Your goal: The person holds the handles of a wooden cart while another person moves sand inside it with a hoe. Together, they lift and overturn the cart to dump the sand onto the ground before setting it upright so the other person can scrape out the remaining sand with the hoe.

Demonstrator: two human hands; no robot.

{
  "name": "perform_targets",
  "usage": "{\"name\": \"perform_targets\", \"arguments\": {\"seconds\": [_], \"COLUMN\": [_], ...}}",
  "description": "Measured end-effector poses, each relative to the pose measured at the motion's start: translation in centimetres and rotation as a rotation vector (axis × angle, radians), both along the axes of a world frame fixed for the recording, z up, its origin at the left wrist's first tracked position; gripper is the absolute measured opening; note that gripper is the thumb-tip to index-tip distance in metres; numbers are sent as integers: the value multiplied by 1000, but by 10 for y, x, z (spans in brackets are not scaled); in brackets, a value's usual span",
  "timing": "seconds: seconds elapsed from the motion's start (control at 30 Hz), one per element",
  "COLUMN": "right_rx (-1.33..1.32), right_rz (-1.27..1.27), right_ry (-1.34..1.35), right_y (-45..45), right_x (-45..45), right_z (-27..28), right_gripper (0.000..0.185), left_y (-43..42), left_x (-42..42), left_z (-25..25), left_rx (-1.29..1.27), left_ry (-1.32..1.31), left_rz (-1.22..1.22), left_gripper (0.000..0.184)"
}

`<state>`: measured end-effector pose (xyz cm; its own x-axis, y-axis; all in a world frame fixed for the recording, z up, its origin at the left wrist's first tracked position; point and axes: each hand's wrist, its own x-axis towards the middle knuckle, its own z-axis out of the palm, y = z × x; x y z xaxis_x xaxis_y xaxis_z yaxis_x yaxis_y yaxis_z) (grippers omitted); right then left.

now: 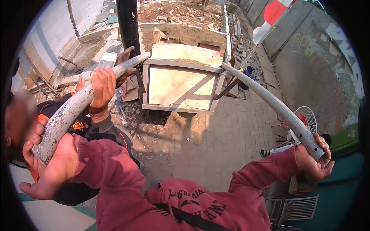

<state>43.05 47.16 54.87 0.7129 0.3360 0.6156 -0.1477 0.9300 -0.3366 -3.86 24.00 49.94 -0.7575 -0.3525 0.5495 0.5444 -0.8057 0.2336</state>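
Note:
My left hand (pixel 58 159) grips the near end of a worn, white-painted pole (pixel 69 111), its fingers curled round the far side and the thumb sticking out. With my right hand (pixel 314 158) I hold the near end of a second white pole (pixel 271 101), fingers wrapped round it. Both poles run forward to the upper corners of a wooden box-like frame (pixel 183 88) with pale board panels; how they join it is unclear. A co-worker's hand (pixel 102 88) also grasps the left pole midway. Another hand (pixel 125 63) is by the pole's far part.
A co-worker in a dark jacket (pixel 111 133) stands close at my left. A black post (pixel 128 27) rises behind the left pole. Beyond the frame lie sand (pixel 185 36) and broken rubble. Paving (pixel 239 123) spreads below, with chairs (pixel 298 210) at the lower right.

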Motion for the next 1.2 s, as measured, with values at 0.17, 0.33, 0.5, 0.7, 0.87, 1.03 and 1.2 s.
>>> {"name": "perform_targets", "arguments": {"seconds": [0.17, 0.33, 0.5, 0.7, 0.87, 1.03, 1.2], "right_rx": [109, -38, -212, -334, -375, -370, -289], "right_rz": [68, -10, -141, -166, -71, 33, 106], "right_ry": [-195, -515, -717, -992, -1251, -1478, -1636], "right_y": [148, 261, 279, 251, 197, 188, 235], "right_x": [37, 30, -2, -36, -44, -68, -109], "right_z": [99, 69, -77, -274, -430, -474, -454], "right_gripper": [36, 35, 34, 34, 35, 35, 36], "left_y": [112, 156, 151, 184, 227, 283, 359], "left_x": [-4, 37, 124, 180, 206, 183, 106], "left_z": [39, 10, -90, -177, -284, -295, -163], "left_rx": [-245, -371, -481, -650, -734, -740, -699], "left_ry": [253, 366, 428, 494, 527, 569, 612], "left_rz": [-89, -53, 106, 226, 233, 227, 327], "left_gripper": [65, 63, 62, 60, 60, 61, 62]}}
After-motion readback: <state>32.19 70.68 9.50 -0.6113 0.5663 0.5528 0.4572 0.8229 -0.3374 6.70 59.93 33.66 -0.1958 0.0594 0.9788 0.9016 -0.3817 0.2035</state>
